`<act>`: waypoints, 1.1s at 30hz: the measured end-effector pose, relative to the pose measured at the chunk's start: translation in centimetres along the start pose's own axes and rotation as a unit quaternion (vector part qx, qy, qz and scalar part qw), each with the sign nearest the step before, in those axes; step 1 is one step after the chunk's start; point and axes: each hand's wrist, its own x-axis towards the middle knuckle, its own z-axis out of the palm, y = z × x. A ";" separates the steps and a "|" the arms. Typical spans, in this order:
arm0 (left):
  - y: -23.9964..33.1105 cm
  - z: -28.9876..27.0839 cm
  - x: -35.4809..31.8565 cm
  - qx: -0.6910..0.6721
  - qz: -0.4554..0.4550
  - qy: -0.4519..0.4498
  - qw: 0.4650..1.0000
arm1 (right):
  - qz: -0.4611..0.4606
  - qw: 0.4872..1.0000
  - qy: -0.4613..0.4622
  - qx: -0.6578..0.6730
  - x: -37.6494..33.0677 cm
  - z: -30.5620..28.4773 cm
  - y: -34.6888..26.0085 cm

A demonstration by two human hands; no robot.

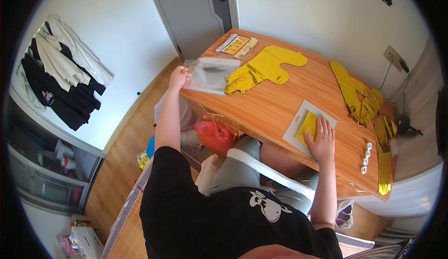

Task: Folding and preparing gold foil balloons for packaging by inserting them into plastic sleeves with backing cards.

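Bright, soft, even light, with a strong fisheye bend toward the rim.
Crinkled gold foil (261,70) throws small glints on the table (261,107); shade pools beneath it. The curtain (406,179) glows bluish-white at lower right. Black vignetting swallows the corners, the cabinet (46,165) bows at left, and the centre looks fairly sharp.

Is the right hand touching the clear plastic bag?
No, the right hand lies on folded yellow foil, away from the clear plastic bag.

glossy foil packet (305,129), matt card (298,118), clear plastic sleeve (205,80), smooth wood-grain table (308,88)
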 end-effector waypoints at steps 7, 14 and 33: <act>-0.8 -3.4 4.3 0.115 0.150 -0.065 0.980 | -0.012 1.000 -0.006 0.015 0.2 -0.5 -0.8; 6.1 -1.9 -0.8 -0.473 0.144 -0.104 0.863 | -0.002 1.000 -0.004 0.006 -0.3 -0.4 -0.5; 7.1 14.2 -26.0 0.002 0.262 -0.013 0.965 | -0.026 0.999 0.035 -0.022 0.2 1.2 0.2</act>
